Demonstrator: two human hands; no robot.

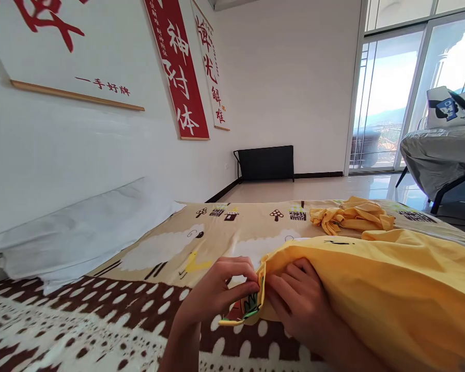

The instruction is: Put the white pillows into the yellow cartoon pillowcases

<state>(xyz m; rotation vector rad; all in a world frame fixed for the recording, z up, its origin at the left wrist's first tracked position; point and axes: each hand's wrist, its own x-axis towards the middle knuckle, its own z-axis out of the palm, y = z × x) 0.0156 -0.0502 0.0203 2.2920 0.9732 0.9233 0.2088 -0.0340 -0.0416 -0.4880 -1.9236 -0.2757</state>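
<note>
A large yellow cloth [380, 279] with a coloured print on its other face spreads across the right of the view. My left hand [220, 287] pinches its folded edge between thumb and fingertips. Beside it my right hand [298, 294] grips the same edge, fingers curled in against the cloth. A turned corner with red, green and black print hangs below my left fingers. Part of the right forearm lies against the cloth.
A crumpled yellow bundle [352, 214] lies on the patterned bedspread [112, 305]. White fabric [85, 232] runs along the left wall. Farther off are a black folded frame [266, 163], a grey-covered seat [442, 155] and glass doors [387, 98].
</note>
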